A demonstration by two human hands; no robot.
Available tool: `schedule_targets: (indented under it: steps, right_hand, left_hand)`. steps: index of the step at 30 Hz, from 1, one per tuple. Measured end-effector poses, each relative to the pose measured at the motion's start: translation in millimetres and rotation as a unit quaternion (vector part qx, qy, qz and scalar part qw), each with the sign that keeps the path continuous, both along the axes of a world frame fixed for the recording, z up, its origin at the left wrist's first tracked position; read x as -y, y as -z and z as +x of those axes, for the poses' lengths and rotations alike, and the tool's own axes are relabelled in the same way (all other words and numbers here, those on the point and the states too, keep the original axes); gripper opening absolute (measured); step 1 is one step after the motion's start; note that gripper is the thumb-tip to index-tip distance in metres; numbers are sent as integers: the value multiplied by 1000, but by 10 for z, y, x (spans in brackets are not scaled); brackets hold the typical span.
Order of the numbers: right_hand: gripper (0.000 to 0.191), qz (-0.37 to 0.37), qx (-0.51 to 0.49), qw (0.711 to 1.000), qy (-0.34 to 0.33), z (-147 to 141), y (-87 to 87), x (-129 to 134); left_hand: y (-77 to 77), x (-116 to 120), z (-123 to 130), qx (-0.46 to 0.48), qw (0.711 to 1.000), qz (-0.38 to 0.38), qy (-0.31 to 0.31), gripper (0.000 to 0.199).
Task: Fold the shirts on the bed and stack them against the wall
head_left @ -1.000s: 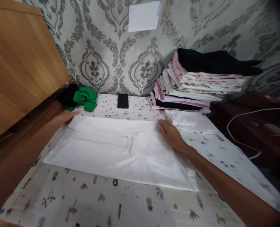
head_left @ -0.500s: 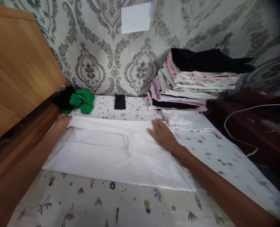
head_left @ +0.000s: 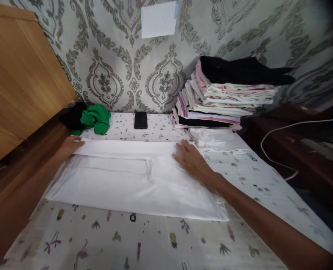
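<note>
A white cloth (head_left: 132,187) lies folded in a wide flat shape on the patterned sheet, its far edge turned over in a band. At the band's left end, my left hand (head_left: 71,145) is closed on the cloth's far corner, fingertips on the fabric. My right hand (head_left: 191,157) rests on the far right part of the cloth, palm down with the fingers apart.
Beyond the cloth lie a black phone (head_left: 140,120) and green fabric (head_left: 96,118) beside black fabric (head_left: 74,115). A tall stack of folded clothes (head_left: 225,101) stands back right, with white folded fabric (head_left: 219,140) before it. A wooden cabinet (head_left: 22,82) borders the left.
The left end of the folded band has come down flatter onto the cloth with my left hand. My right hand has stayed on the cloth. The whole view has shifted slightly.
</note>
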State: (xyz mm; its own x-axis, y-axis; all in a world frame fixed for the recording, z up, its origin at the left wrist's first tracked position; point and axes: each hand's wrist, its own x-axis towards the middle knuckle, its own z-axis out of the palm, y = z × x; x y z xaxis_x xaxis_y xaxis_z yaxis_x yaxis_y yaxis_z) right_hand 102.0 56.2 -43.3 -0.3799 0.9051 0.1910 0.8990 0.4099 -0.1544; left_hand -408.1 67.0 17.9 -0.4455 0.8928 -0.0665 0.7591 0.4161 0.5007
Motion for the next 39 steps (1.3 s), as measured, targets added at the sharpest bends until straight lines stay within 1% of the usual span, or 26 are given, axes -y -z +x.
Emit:
schedule_targets:
  steps: [2,3,4,5,6,7,8,9,10,12,15,18,21,24,28,29,32,33,35,37,39]
  right_hand:
    - [65,-16,-10,1000,-11,-122,-113,118]
    - [64,-22,-18,999,-18,-198,-167,175]
    - [64,-29,-25,999,-24,-281,-214,226]
    - [64,-36,-29,999,-29,-366,-253,271]
    - [65,-45,-28,998,-31,-446,-280,306]
    - [66,-57,-22,998,-32,-517,-295,334]
    - [67,-70,-16,997,-32,-574,-298,356]
    - [67,-84,-9,996,-30,-614,-290,373]
    - [68,-96,-4,995,-28,-637,-274,387]
    - [68,-109,1,994,-24,-641,-234,410]
    - [68,-110,-9,994,-26,-600,-206,431]
    - [69,-120,-22,992,-22,-556,-241,431]
    - [69,-117,-20,993,15,-488,-283,412]
    - [66,-105,-7,994,24,-359,-250,363]
    - [58,-69,-21,997,32,-137,-64,278]
    - [57,-54,-29,997,38,-96,-10,259]
    - [62,-15,-50,998,26,-60,85,230]
    - [64,-9,-58,998,15,-83,79,239]
    - [67,-6,-77,997,-21,-195,5,288]
    - [67,-18,-97,993,-68,-406,-119,361]
    - [67,-40,-110,986,-115,-711,-237,427]
  left_hand:
    - [-37,87,117,-101,995,-2,6,30]
    - [-39,125,204,-163,986,8,26,34]
    - [-24,155,303,-212,975,27,65,39]
    - [9,177,404,-242,962,51,119,44]
    - [60,188,496,-243,950,70,182,49]
    - [127,189,569,-219,942,78,242,55]
    - [205,179,614,-188,936,73,289,60]
    - [289,159,626,-164,931,55,321,64]
    - [372,131,605,-152,930,28,333,68]
    - [514,63,482,-159,938,-20,309,73]
    - [634,-22,235,-171,947,-33,269,74]
    - [662,-58,94,-169,950,-20,262,73]
    - [635,-95,84,-161,954,-16,253,72]
    - [532,-134,158,-145,963,-20,224,65]
    - [267,-73,275,-91,983,-22,160,59]
    - [197,-42,272,-60,988,-8,139,57]
    - [29,57,138,-44,997,29,49,50]
    - [-10,97,64,-39,998,37,18,47]
    - [-64,191,-82,-15,999,40,-31,39]
    - [-85,300,-186,22,998,28,-53,30]
    - [-79,416,-225,67,996,9,-56,21]
